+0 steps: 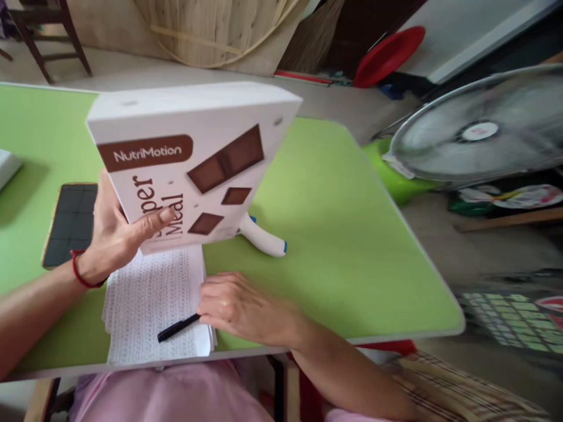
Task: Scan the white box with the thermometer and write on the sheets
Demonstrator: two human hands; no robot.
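Note:
My left hand (118, 234) grips a white NutriMotion box (176, 129) by its lower left side, thumb across the front. The box is held up over the table, tilted, with brown chocolate pieces printed on it. My right hand (237, 305) has its fingers curled closed around the end of a black pen (178, 328) at the right edge of the papers. Several sheets covered in small writing (153, 305) lie stacked below the box. Partly hidden behind the box is a white device with a rounded handle and blue parts (266, 240).
A dark-screened phone (70, 225) lies left on the green table (352, 252). At the far left edge sits part of a white object (6, 167). A floor fan (479, 129) stands right of the table. Behind are a wooden chair (44, 17) and a red basin (389, 55).

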